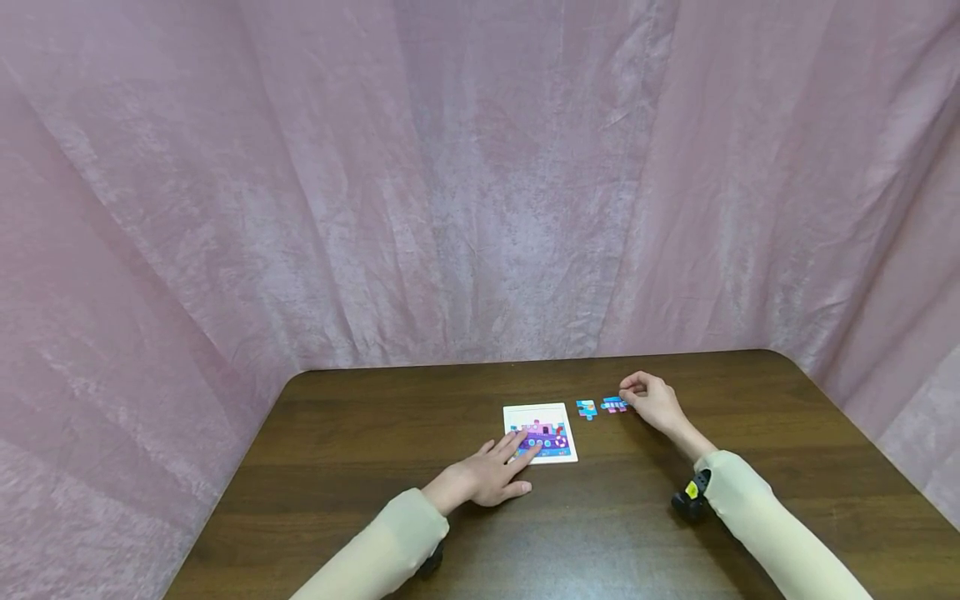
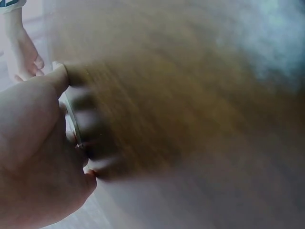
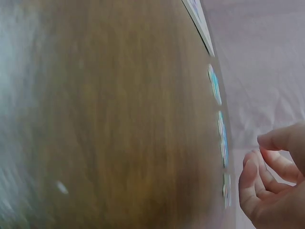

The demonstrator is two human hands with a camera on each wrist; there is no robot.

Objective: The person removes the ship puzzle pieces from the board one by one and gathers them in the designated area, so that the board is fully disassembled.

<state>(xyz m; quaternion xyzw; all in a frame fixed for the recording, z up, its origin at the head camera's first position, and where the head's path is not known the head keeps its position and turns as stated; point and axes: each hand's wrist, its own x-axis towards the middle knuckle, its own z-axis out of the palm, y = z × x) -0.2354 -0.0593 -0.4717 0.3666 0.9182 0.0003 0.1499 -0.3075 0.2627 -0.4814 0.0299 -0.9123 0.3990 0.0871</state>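
Observation:
A white-framed jigsaw puzzle (image 1: pixel 572 448) lies on the table, its picture a pink and purple ship on blue water. Fingers spread, my left hand (image 1: pixel 489 477) rests across the puzzle's lower left part and covers some of it. In the left wrist view, the left hand (image 2: pixel 43 138) reaches over the frame's edge. My right hand (image 1: pixel 654 404) hovers at the right end of the loose puzzle pieces (image 1: pixel 613 405), fingers bent. The right wrist view shows a gap between thumb and fingertips of the right hand (image 3: pixel 274 171), with nothing visible in it.
Another loose piece (image 1: pixel 587 408) lies between the puzzle and the right hand. The brown wooden table (image 1: pixel 360 450) has rounded far corners. Behind it hangs a pink curtain (image 1: pixel 480 208). Dark wrist devices show under both sleeves.

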